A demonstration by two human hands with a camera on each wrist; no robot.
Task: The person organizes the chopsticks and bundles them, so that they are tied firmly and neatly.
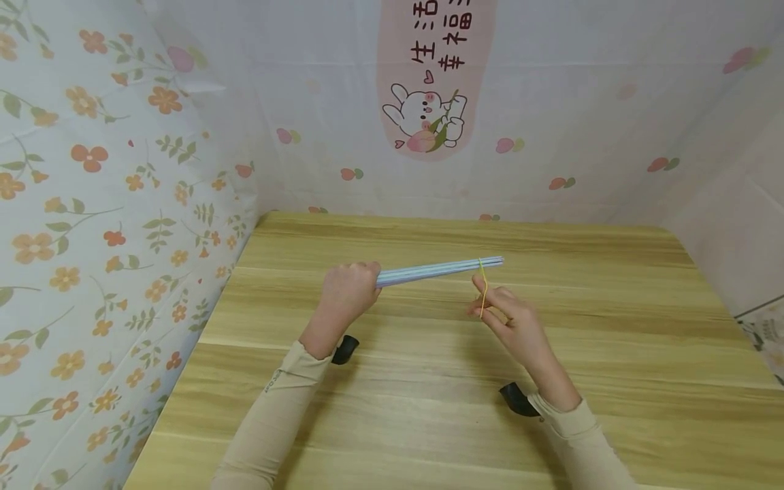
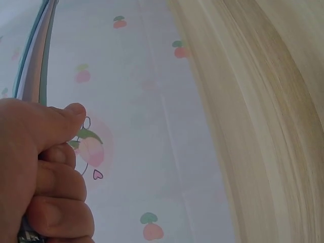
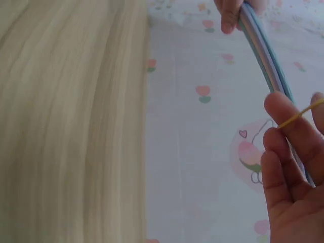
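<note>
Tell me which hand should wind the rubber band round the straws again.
Right. The right hand already pinches the yellow band, stretched down from the loop near the far end of the straws. The left hand grips the bundle's other end and steadies it.

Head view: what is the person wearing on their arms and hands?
Both hands, left hand and right hand, are bare. Long beige sleeves reach the wrists; the left one bears small lettering. A black wrist mount shows at each cuff.
</note>
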